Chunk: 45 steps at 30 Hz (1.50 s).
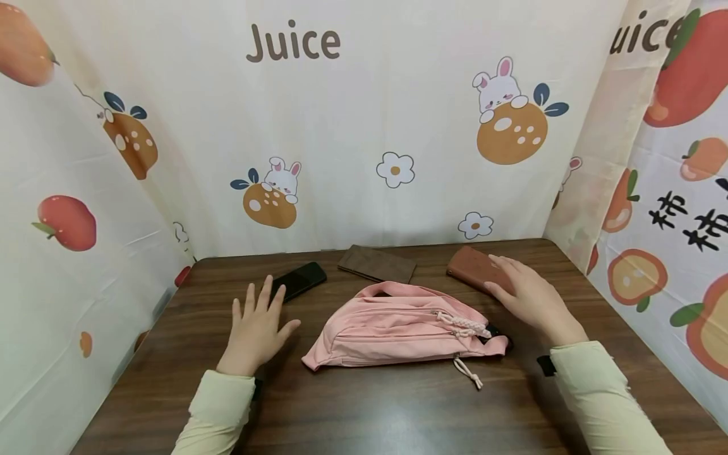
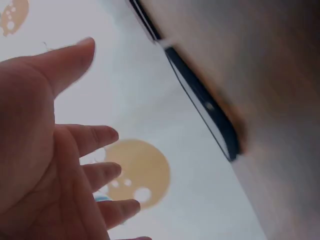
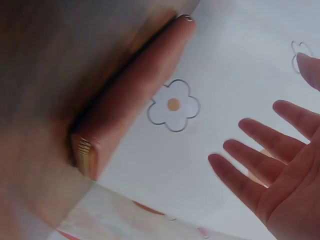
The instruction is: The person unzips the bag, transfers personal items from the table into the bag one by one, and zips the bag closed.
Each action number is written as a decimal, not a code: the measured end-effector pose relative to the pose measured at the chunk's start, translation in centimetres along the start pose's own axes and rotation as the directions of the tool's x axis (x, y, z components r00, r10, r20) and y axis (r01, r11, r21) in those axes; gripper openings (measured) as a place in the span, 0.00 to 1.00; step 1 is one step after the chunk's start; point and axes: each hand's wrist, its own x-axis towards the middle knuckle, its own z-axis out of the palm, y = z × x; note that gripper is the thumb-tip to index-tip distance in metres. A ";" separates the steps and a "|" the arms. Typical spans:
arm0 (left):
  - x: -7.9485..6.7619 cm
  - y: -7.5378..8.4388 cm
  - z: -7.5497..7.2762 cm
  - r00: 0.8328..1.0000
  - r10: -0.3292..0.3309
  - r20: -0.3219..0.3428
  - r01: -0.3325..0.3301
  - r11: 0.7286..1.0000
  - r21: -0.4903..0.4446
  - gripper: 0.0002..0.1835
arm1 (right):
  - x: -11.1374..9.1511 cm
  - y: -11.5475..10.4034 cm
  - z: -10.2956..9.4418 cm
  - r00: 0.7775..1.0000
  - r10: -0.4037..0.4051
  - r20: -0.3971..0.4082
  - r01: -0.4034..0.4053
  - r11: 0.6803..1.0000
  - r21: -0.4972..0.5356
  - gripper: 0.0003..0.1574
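Observation:
A pink waist bag [image 1: 398, 328] with pale braided zipper pulls lies in the middle of the wooden table. My left hand [image 1: 256, 328], fingers spread, is held left of the bag, near a black smartphone [image 1: 301, 280]. In the left wrist view the phone [image 2: 202, 102] lies apart from that hand [image 2: 65, 150]. To the bag's right, my right hand [image 1: 531, 297] hovers by a reddish-brown wallet [image 1: 478, 265], overlapping its right end in the head view. The right wrist view has a gap between the wallet [image 3: 132, 95] and the hand's extended fingers [image 3: 240, 182]. Neither hand holds anything.
A flat dark brown wallet-like item [image 1: 378, 263] lies behind the bag, between the phone and the reddish-brown wallet. Printed cloth [image 1: 352, 114] with fruit and rabbit pictures encloses the table's back and both sides. The wooden tabletop [image 1: 364, 411] extends in front of the bag.

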 end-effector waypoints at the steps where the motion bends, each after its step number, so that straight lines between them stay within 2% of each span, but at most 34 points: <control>1: 0.0 0.4 -0.1 1.000 0.021 -0.013 -0.021 1.000 0.007 0.41 | 0.0 -0.2 -0.2 1.000 -0.011 -0.001 0.011 1.000 0.004 0.37; 4: 0.2 1.6 -0.1 0.992 0.102 -0.068 -0.100 0.995 0.029 0.38 | 0.1 -0.7 -0.8 0.999 -0.032 -0.007 0.032 0.999 0.011 0.34; 7: 0.4 3.2 -0.3 0.971 0.197 -0.134 -0.194 0.980 0.040 0.35 | 0.0 -1.1 -1.2 0.998 -0.059 -0.024 0.059 0.998 0.017 0.31; 14: 0.0 7.3 -0.1 0.885 0.394 -0.249 -0.405 0.914 0.009 0.30 | -1.3 -1.9 -1.7 0.995 -0.099 -0.030 0.102 0.991 0.084 0.27; 19: -0.5 10.1 0.8 0.829 0.496 -0.257 -0.515 0.857 -0.006 0.30 | -2.7 -2.2 -1.3 0.992 -0.124 -0.016 0.125 0.987 0.105 0.26; 24: -0.9 12.6 1.4 0.754 0.594 -0.280 -0.618 0.786 0.004 0.29 | -3.6 -2.6 -0.4 0.985 -0.168 -0.044 0.171 0.981 0.091 0.24; 27: -1.1 13.8 1.9 0.729 0.620 -0.291 -0.647 0.762 0.003 0.28 | -3.9 -2.9 0.2 0.979 -0.199 -0.050 0.202 0.975 0.087 0.20; 31: -1.2 15.3 2.5 0.712 0.656 -0.248 -0.678 0.735 -0.001 0.28 | -4.4 -3.3 0.8 0.976 -0.216 -0.030 0.218 0.969 0.112 0.14; 35: -1.3 16.6 3.0 0.692 0.698 -0.184 -0.709 0.706 0.013 0.27 | -4.9 -3.7 1.3 0.979 -0.202 0.005 0.199 0.971 0.135 0.11; 41: -1.6 18.3 3.7 0.660 0.740 -0.128 -0.739 0.670 0.068 0.27 | -5.5 -4.2 1.8 0.975 -0.216 0.040 0.211 0.972 0.102 0.08; 45: -1.6 19.3 4.2 0.630 0.772 -0.087 -0.766 0.636 0.095 0.26 | -5.7 -4.4 2.2 0.965 -0.257 0.057 0.251 0.964 0.089 0.06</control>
